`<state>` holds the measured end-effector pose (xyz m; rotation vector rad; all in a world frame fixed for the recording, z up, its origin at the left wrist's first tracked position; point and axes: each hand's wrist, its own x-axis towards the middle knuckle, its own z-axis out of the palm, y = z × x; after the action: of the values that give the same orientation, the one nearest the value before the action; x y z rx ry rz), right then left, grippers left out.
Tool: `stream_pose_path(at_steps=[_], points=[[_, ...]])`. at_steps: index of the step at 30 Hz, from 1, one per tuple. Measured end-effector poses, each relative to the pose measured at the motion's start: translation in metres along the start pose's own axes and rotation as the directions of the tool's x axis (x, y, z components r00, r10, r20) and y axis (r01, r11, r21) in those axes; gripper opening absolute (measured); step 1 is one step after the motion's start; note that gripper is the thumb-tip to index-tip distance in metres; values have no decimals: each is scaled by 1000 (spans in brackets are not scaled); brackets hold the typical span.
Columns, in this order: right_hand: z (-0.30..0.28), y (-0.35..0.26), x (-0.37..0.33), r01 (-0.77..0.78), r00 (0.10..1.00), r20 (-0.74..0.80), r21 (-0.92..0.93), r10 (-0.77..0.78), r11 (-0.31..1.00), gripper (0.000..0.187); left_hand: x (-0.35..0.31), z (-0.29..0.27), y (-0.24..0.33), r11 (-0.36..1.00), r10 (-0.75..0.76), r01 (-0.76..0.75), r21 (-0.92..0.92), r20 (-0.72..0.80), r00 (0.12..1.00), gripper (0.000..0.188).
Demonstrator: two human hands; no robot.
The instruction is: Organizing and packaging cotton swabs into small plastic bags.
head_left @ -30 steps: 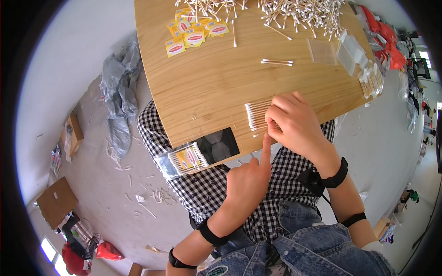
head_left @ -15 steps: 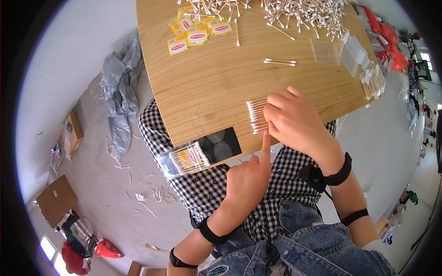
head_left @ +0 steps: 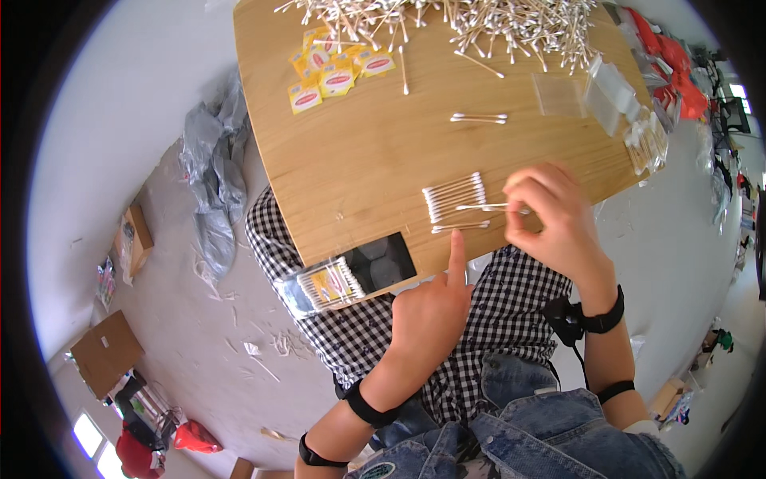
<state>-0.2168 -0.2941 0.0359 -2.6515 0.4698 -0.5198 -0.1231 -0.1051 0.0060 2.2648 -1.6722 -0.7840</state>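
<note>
The right hand (head_left: 550, 211) pinches a cotton swab (head_left: 481, 207) at the near edge of the swab row (head_left: 455, 194). Apart from it, the left hand (head_left: 431, 315) points at a loose swab (head_left: 471, 226) just nearer than the row; I can't tell what its curled fingers hold. I'd keep swabs parallel, touching lightly to prevent rolling. Beyond the row lies the heap (head_left: 519, 24).

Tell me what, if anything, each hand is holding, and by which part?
The right hand pinches a thin, white-tipped cotton swab near its right end; the left hand holds nothing visible.
</note>
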Motion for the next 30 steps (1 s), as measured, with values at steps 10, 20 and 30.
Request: stream_pose_path(at_steps=[10, 20, 30], points=[[-3, 68, -95, -602, 678, -41, 541, 734, 587, 8, 78, -44, 4, 945, -17, -120, -304, -412, 911, 27], [23, 66, -47, -400, 680, -231, 678, 696, 617, 22, 156, -46, -25, 985, 62, -136, -108, -509, 858, 13], [66, 30, 2, -262, 878, -247, 469, 410, 844, 21, 133, -46, -45, 984, 92, -148, -103, -421, 903, 9]])
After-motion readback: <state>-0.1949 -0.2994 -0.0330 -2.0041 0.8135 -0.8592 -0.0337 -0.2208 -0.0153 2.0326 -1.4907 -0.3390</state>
